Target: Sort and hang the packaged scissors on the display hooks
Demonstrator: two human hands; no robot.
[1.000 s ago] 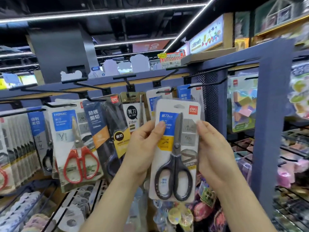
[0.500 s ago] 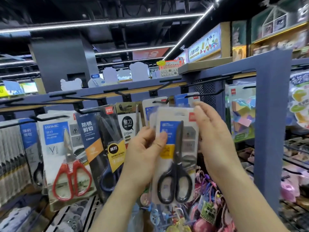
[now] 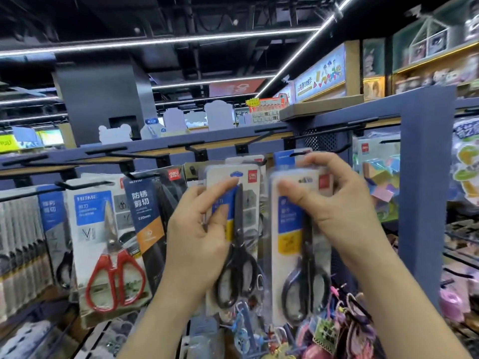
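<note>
Two packs held apart for sorting: left hand (image 3: pixel 197 237) gripped left pack (image 3: pixel 249 203), right hand (image 3: pixel 339 203) pinched right pack (image 3: pixel 287 255) top near hook (image 3: pixel 298 153).

The centre pack (image 3: pixel 252 195) was white with a blue and yellow label, a red logo and black scissors; the neighbouring pack (image 3: pixel 287 257) showed the same white, blue and yellow around black scissors. Further left, the red-handled scissors (image 3: pixel 114 278) sat on white; a dark pack (image 3: pixel 150 216) bore an orange band; the rack post (image 3: pixel 425 177) was blue, the hooks (image 3: pixel 134 155) black.
</note>
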